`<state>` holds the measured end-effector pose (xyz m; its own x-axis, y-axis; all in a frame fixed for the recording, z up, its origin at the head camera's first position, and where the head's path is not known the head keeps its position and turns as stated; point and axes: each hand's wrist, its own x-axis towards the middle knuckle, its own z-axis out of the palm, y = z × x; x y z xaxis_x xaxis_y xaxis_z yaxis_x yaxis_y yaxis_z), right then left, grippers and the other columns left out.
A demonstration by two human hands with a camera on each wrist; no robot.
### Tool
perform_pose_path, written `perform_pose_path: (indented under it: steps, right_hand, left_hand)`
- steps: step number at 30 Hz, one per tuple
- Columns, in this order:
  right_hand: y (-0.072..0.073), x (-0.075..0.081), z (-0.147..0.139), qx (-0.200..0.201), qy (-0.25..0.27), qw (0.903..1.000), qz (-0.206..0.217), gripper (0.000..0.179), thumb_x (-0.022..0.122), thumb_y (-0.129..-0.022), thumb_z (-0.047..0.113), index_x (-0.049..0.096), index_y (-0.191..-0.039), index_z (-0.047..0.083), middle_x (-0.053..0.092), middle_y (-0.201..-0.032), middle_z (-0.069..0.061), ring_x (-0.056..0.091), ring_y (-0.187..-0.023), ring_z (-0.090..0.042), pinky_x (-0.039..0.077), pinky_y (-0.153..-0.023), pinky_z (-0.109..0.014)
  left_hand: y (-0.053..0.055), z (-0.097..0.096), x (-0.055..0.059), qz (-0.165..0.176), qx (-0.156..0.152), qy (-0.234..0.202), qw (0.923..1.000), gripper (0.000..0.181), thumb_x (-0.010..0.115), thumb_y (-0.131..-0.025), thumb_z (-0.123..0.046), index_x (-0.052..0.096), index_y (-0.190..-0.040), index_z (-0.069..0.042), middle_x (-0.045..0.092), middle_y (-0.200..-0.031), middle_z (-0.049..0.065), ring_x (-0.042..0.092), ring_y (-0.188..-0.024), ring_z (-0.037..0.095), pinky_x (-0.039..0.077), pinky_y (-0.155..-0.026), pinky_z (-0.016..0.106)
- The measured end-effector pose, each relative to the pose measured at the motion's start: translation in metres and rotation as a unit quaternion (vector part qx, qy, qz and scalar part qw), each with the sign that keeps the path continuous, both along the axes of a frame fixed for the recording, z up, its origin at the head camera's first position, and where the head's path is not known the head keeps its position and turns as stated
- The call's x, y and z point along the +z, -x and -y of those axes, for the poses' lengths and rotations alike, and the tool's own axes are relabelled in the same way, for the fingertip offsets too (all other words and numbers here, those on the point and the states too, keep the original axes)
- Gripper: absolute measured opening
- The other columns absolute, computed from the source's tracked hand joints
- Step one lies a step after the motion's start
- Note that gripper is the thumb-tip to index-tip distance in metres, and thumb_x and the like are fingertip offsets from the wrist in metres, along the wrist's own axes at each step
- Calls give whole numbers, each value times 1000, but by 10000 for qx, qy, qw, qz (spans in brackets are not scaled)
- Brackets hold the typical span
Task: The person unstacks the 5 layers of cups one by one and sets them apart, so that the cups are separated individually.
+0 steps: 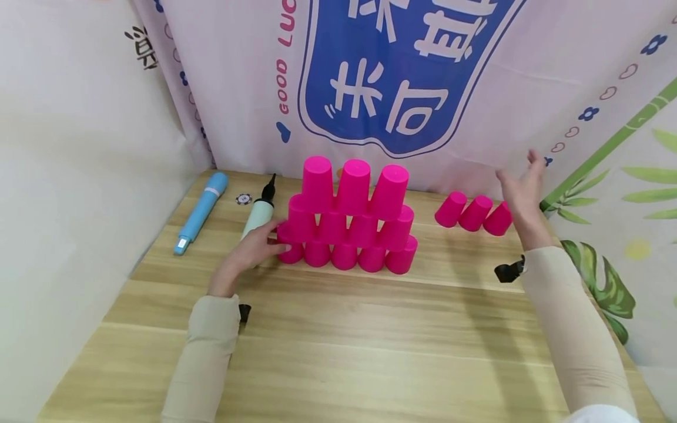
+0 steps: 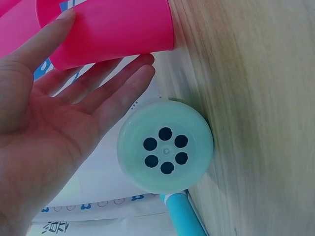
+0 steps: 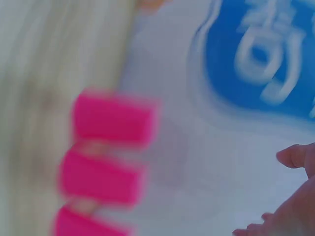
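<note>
A three-tier wall of bright pink, tapered, plastic-looking cups (image 1: 332,229) stands upright, every cup mouth-down, with five along the bottom, four in the middle and three on top. Each upper cup straddles the two beneath it. Well apart to the wall's right and slightly farther back, three matching loose cups (image 1: 475,214) stand inverted, close together in a row.

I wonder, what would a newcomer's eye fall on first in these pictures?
Probably the three-tier stack of pink cups in the middle of the head view, with the left hand at its left end. Next might come the big blue panel on the cloth behind, then the right hand raised beside three more pink cups.
</note>
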<state>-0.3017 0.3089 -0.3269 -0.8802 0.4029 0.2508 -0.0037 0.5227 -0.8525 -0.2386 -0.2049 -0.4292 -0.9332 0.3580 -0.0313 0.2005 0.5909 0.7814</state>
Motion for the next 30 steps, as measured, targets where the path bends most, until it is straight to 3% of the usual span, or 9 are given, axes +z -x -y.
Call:
perform_pose_path:
  steps: [3, 6, 9, 11, 15, 22, 30]
  right_hand:
    - [-15, 28, 46, 761, 145, 9928, -915, 61, 58, -95, 20, 29, -148, 13, 33, -151, -4, 30, -139, -15, 25, -114, -27]
    - [-39, 52, 92, 1834, 185, 9709, -1527, 51, 58, -95, 14, 39, -142, 8, 45, -142, -7, 43, -131, -19, 34, -111, -31]
    - [-59, 60, 126, 2832, -111, 9498, -1328, 52, 61, -94, 17, 41, -142, 7, 46, -140, -8, 45, -129, -22, 37, -109, -39]
    - [-68, 57, 141, 3219, -479, 9406, -969, 57, 64, -93, 21, 40, -143, 9, 45, -142, -6, 45, -129, -23, 38, -109, -43]
    - [-67, 42, 152, 3354, -964, 9344, -714, 66, 72, -87, 28, 41, -144, 14, 47, -141, -3, 49, -125, -23, 42, -104, -46]
    - [-65, 28, 158, 3232, -946, 9386, -753, 68, 76, -83, 24, 45, -142, 13, 55, -131, -6, 57, -114, -21, 50, -96, -43]
    - [-76, 34, 169, 3199, -938, 9402, -697, 64, 74, -85, 13, 44, -141, 5, 56, -126, -14, 58, -109, -27, 50, -95, -46]
  left_hand:
    - [1, 0, 3, 56, -9, -66, 10000, 65, 65, -92, -15, 33, -146, 1, 51, -134, 24, 55, -116, 41, 49, -95, 48]
    - [2, -2, 4, 123, -35, -163, 9998, 66, 65, -92, -15, 31, -147, 0, 50, -135, 23, 54, -118, 40, 49, -96, 48]
    - [2, -3, 4, 160, -12, -188, 9997, 66, 64, -93, -14, 31, -147, 0, 50, -135, 23, 54, -118, 40, 49, -96, 48]
    - [2, -2, 3, 130, -4, -168, 9998, 65, 64, -93, -14, 31, -147, 0, 50, -135, 23, 54, -117, 40, 49, -95, 48]
    - [3, -1, 2, 59, -18, -115, 9999, 64, 64, -93, -14, 32, -146, 1, 50, -135, 24, 55, -117, 41, 49, -96, 48]
    - [2, 1, 1, 74, -65, 14, 10000, 64, 63, -94, -15, 31, -146, 2, 50, -136, 25, 54, -117, 41, 48, -97, 48]
    - [-1, 3, 2, 62, -14, 51, 10000, 64, 64, -94, -16, 32, -146, 1, 50, -136, 24, 54, -118, 41, 48, -97, 48]
